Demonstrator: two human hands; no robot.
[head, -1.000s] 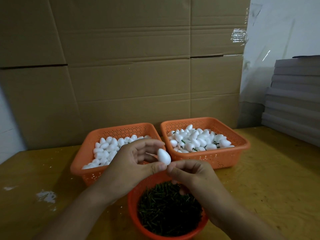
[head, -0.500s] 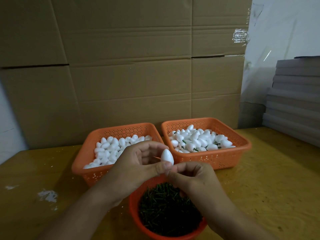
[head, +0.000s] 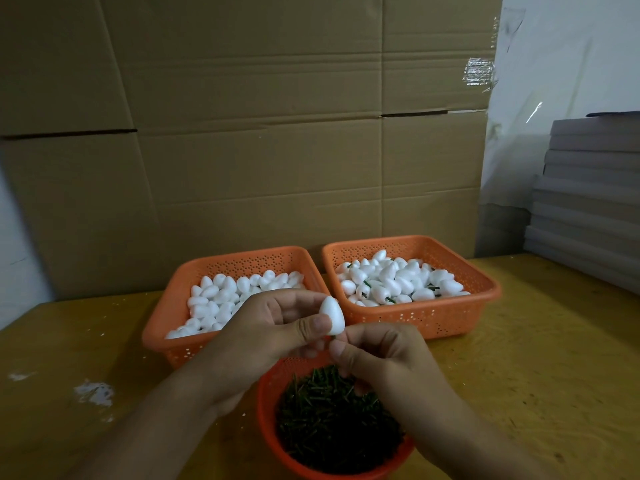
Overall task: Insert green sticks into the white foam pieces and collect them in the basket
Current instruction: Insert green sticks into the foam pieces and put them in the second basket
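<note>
Two orange baskets stand behind: the left basket (head: 221, 268) with plain pieces, the right basket (head: 481, 289) with stuck ones. The foam piece (head: 331, 315) is pinched by the left hand (head: 273, 327) above the stick bowl (head: 266, 403). A green stick (head: 334, 337) is pinched by the right hand (head: 377, 355) at its base. An off-axis push could snap the stick or tear the foam.

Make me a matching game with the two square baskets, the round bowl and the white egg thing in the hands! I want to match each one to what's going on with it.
Things:
1. left square basket
2. right square basket
3. round bowl
4. foam piece

States:
A. full of green sticks
B. pinched in the left hand, a stick held by the right hand at its bottom
C. holds plain white foam pieces
D. holds foam pieces with green sticks in them

Pairs: 1-C, 2-D, 3-A, 4-B
</note>
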